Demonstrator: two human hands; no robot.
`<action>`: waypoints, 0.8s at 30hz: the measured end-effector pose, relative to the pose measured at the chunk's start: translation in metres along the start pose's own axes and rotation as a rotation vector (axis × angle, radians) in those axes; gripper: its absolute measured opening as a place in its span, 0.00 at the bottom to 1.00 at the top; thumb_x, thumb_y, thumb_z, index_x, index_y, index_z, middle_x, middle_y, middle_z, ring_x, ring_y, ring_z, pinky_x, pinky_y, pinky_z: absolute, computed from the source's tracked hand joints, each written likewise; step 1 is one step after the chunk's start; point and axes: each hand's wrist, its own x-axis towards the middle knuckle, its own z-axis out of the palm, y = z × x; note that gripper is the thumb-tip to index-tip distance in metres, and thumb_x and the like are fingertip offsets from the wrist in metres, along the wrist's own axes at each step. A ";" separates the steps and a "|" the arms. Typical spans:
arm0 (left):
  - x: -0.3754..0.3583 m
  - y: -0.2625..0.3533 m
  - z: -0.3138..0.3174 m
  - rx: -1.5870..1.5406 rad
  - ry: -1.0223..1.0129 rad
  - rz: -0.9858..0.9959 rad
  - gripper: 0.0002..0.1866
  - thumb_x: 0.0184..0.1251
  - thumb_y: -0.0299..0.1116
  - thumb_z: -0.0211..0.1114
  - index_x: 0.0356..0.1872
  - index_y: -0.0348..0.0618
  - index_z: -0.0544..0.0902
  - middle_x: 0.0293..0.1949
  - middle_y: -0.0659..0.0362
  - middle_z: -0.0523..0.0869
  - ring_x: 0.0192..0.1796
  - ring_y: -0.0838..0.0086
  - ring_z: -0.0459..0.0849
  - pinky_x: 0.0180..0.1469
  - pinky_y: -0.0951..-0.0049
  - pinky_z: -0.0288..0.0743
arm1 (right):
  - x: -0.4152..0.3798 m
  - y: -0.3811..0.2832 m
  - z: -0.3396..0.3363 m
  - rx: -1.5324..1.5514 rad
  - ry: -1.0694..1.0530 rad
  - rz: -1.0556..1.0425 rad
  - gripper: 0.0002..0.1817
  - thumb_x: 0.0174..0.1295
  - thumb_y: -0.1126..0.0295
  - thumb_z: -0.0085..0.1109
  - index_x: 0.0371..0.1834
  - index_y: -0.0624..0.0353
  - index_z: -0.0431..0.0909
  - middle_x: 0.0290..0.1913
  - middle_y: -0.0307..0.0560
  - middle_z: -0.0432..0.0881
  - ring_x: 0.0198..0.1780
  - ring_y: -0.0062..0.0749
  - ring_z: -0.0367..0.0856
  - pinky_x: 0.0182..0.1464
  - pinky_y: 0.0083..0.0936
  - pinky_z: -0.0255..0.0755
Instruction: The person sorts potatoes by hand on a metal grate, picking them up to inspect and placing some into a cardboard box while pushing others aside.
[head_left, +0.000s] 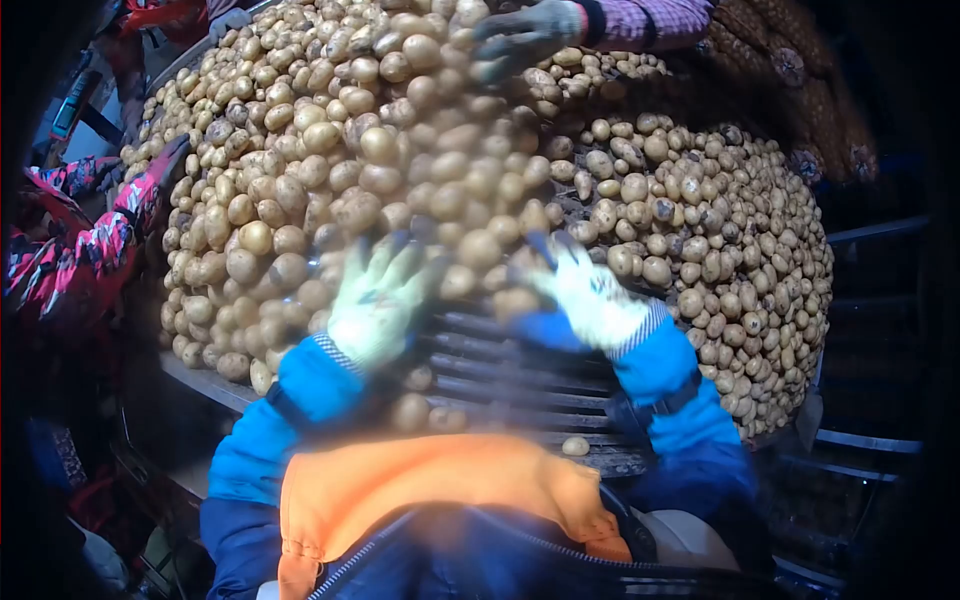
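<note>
A large heap of potatoes (290, 185) covers a slatted metal surface (500, 365). My left hand (380, 300), in a pale glove with dark fingertips, lies over the near edge of the heap with its fingers spread. Across the bare slats, my right hand (590, 295), gloved the same way, has its fingers apart beside the potatoes at the middle; some of its fingertips are blurred. Neither hand shows a potato in its grip. A few loose potatoes (410, 412) rest on the slats near my body, and one small potato (575, 446) lies farther right.
A co-worker's gloved hand (525, 38) with a purple checked sleeve reaches over the heap from the top. At the left, another person's pink patterned sleeve (110, 235) extends to the heap. Filled net sacks (790, 75) stand at the upper right. Metal rails (870, 440) run along the right.
</note>
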 end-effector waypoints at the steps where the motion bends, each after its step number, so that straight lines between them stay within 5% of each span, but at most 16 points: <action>1: -0.008 -0.005 -0.003 -0.038 0.000 0.007 0.45 0.54 0.34 0.74 0.79 0.55 0.72 0.78 0.47 0.70 0.82 0.43 0.63 0.83 0.32 0.50 | -0.013 -0.015 -0.012 -0.054 -0.082 -0.007 0.30 0.64 0.50 0.74 0.68 0.42 0.83 0.80 0.69 0.65 0.78 0.72 0.66 0.73 0.57 0.72; 3: -0.025 -0.010 -0.009 -0.099 -0.009 0.051 0.41 0.53 0.36 0.76 0.74 0.54 0.77 0.79 0.47 0.70 0.82 0.42 0.62 0.83 0.31 0.49 | -0.033 -0.024 -0.027 0.055 -0.180 0.130 0.32 0.65 0.45 0.70 0.72 0.38 0.80 0.80 0.63 0.67 0.74 0.65 0.74 0.72 0.52 0.75; 4: -0.034 -0.010 -0.011 -0.129 -0.014 0.072 0.39 0.53 0.36 0.76 0.72 0.54 0.79 0.79 0.47 0.69 0.82 0.42 0.62 0.83 0.31 0.49 | -0.033 -0.027 -0.049 0.128 -0.303 0.188 0.26 0.65 0.46 0.69 0.64 0.40 0.86 0.71 0.62 0.77 0.65 0.61 0.83 0.63 0.51 0.81; 5: -0.044 -0.007 -0.010 -0.193 -0.010 0.052 0.30 0.57 0.38 0.76 0.64 0.52 0.85 0.77 0.48 0.73 0.82 0.42 0.63 0.84 0.32 0.47 | -0.046 -0.016 -0.042 0.084 -0.146 0.128 0.21 0.66 0.48 0.68 0.58 0.41 0.89 0.61 0.59 0.84 0.55 0.62 0.87 0.55 0.52 0.83; 9: -0.070 0.002 -0.006 -0.369 -0.033 0.203 0.20 0.66 0.41 0.72 0.59 0.53 0.88 0.66 0.53 0.83 0.76 0.49 0.73 0.83 0.32 0.46 | -0.017 -0.022 -0.042 -0.097 -0.043 0.346 0.21 0.68 0.55 0.67 0.61 0.49 0.87 0.60 0.62 0.84 0.57 0.62 0.86 0.57 0.52 0.81; 11: -0.075 0.012 0.001 -0.436 0.081 0.160 0.19 0.67 0.39 0.73 0.59 0.52 0.88 0.62 0.55 0.85 0.73 0.51 0.77 0.82 0.33 0.51 | 0.012 -0.019 -0.016 -0.205 0.237 0.140 0.22 0.68 0.57 0.66 0.63 0.51 0.86 0.61 0.61 0.84 0.56 0.61 0.86 0.56 0.52 0.81; 14: -0.077 0.010 -0.005 -0.487 0.184 0.038 0.20 0.66 0.34 0.74 0.59 0.51 0.87 0.60 0.54 0.87 0.70 0.51 0.80 0.80 0.34 0.57 | 0.070 -0.031 0.005 -0.124 0.046 0.020 0.27 0.65 0.60 0.67 0.68 0.51 0.79 0.56 0.62 0.83 0.55 0.61 0.85 0.54 0.52 0.81; 17: -0.079 0.008 -0.014 -0.578 0.357 -0.085 0.16 0.68 0.28 0.73 0.56 0.44 0.89 0.55 0.49 0.89 0.62 0.50 0.85 0.73 0.48 0.72 | 0.089 -0.031 0.013 -0.169 -0.029 0.024 0.26 0.64 0.66 0.63 0.68 0.47 0.79 0.58 0.63 0.82 0.54 0.59 0.87 0.53 0.49 0.82; 18: -0.078 0.012 -0.022 -0.577 0.401 -0.164 0.14 0.71 0.29 0.73 0.55 0.40 0.90 0.50 0.50 0.91 0.55 0.56 0.90 0.64 0.58 0.81 | 0.088 -0.031 0.013 -0.181 -0.018 0.043 0.26 0.64 0.69 0.61 0.67 0.45 0.80 0.58 0.64 0.82 0.54 0.58 0.87 0.52 0.48 0.82; 24: -0.087 0.028 -0.042 -1.405 0.184 -0.706 0.18 0.83 0.36 0.65 0.65 0.37 0.86 0.53 0.57 0.93 0.51 0.77 0.89 0.53 0.74 0.84 | 0.065 -0.026 0.013 -0.241 -0.110 0.070 0.30 0.60 0.74 0.62 0.70 0.54 0.75 0.60 0.68 0.78 0.54 0.60 0.87 0.51 0.50 0.83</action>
